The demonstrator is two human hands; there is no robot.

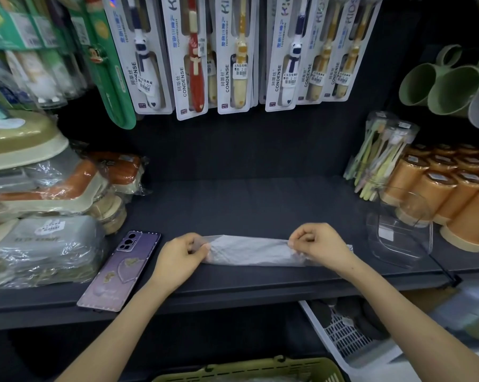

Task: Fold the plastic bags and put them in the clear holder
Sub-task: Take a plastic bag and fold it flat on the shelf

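Dark shelf (246, 205): a purple phone (119, 271) lies face down at its left front, beside plastic-wrapped boxes (45, 244) stacked at its left end. Orange cups (453, 194) crowd its right end. Carded toothbrushes (233, 53) hang above its back.

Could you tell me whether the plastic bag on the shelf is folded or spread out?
Folded: the plastic bag lies as a narrow strip on the shelf, with the left hand and right hand pinching it.

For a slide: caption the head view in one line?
Left hand and right hand pinch a plastic bag on the shelf, clear holder nearby.
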